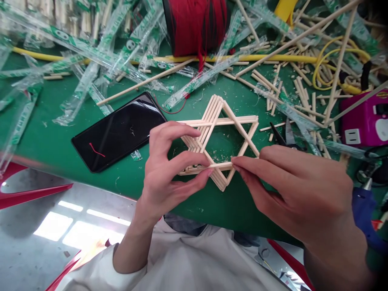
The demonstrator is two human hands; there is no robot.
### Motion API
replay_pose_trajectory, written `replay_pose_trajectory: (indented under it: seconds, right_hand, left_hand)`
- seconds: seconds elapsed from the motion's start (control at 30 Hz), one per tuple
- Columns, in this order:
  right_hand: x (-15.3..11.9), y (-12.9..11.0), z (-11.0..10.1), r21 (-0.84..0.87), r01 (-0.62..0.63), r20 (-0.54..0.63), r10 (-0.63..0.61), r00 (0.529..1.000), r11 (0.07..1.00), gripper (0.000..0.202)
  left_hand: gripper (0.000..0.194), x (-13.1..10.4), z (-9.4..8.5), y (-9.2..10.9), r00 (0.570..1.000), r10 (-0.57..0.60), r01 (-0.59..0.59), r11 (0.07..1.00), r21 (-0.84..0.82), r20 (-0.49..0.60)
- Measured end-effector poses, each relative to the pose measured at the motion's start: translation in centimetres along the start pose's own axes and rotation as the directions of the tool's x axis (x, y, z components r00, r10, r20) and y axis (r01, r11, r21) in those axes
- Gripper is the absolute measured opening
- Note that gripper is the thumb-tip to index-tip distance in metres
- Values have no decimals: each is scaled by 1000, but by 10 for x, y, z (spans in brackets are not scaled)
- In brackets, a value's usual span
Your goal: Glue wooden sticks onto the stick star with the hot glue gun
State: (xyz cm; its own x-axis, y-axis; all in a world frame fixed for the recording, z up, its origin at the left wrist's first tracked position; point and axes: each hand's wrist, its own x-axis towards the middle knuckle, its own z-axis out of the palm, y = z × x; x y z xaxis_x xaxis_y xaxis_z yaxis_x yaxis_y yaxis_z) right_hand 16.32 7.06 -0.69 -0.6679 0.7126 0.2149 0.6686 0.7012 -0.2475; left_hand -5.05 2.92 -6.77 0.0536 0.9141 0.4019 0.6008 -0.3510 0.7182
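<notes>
A six-pointed star frame of stacked wooden sticks point(239, 131) lies on the green table point(182, 202). My left hand point(178, 161) reaches over its left side, thumb and a finger pinching a light wooden stick point(222, 165) near the front of the star, the index finger curved above. From the right, my right hand point(287, 182) pinches the same stick between thumb and forefinger, close to the star's front right side. The fingers hide both ends of that stick.
A black phone point(121, 129) lies left of the star, with a red thread on it. Behind are a red thread spool point(198, 26), plastic wrappers and loose sticks. Pliers point(286, 135), a purple power box point(365, 117) and a blue glue gun point(363, 214) are at right.
</notes>
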Motion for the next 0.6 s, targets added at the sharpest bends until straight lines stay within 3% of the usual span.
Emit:
replay_pose_trajectory:
  seconds: [0.6]
  right_hand:
    - [7,-6,8,41,26,-11,-25,1000,999,14]
  left_hand:
    - [11,0,0,1,1000,2,-2,1000,-12,-1]
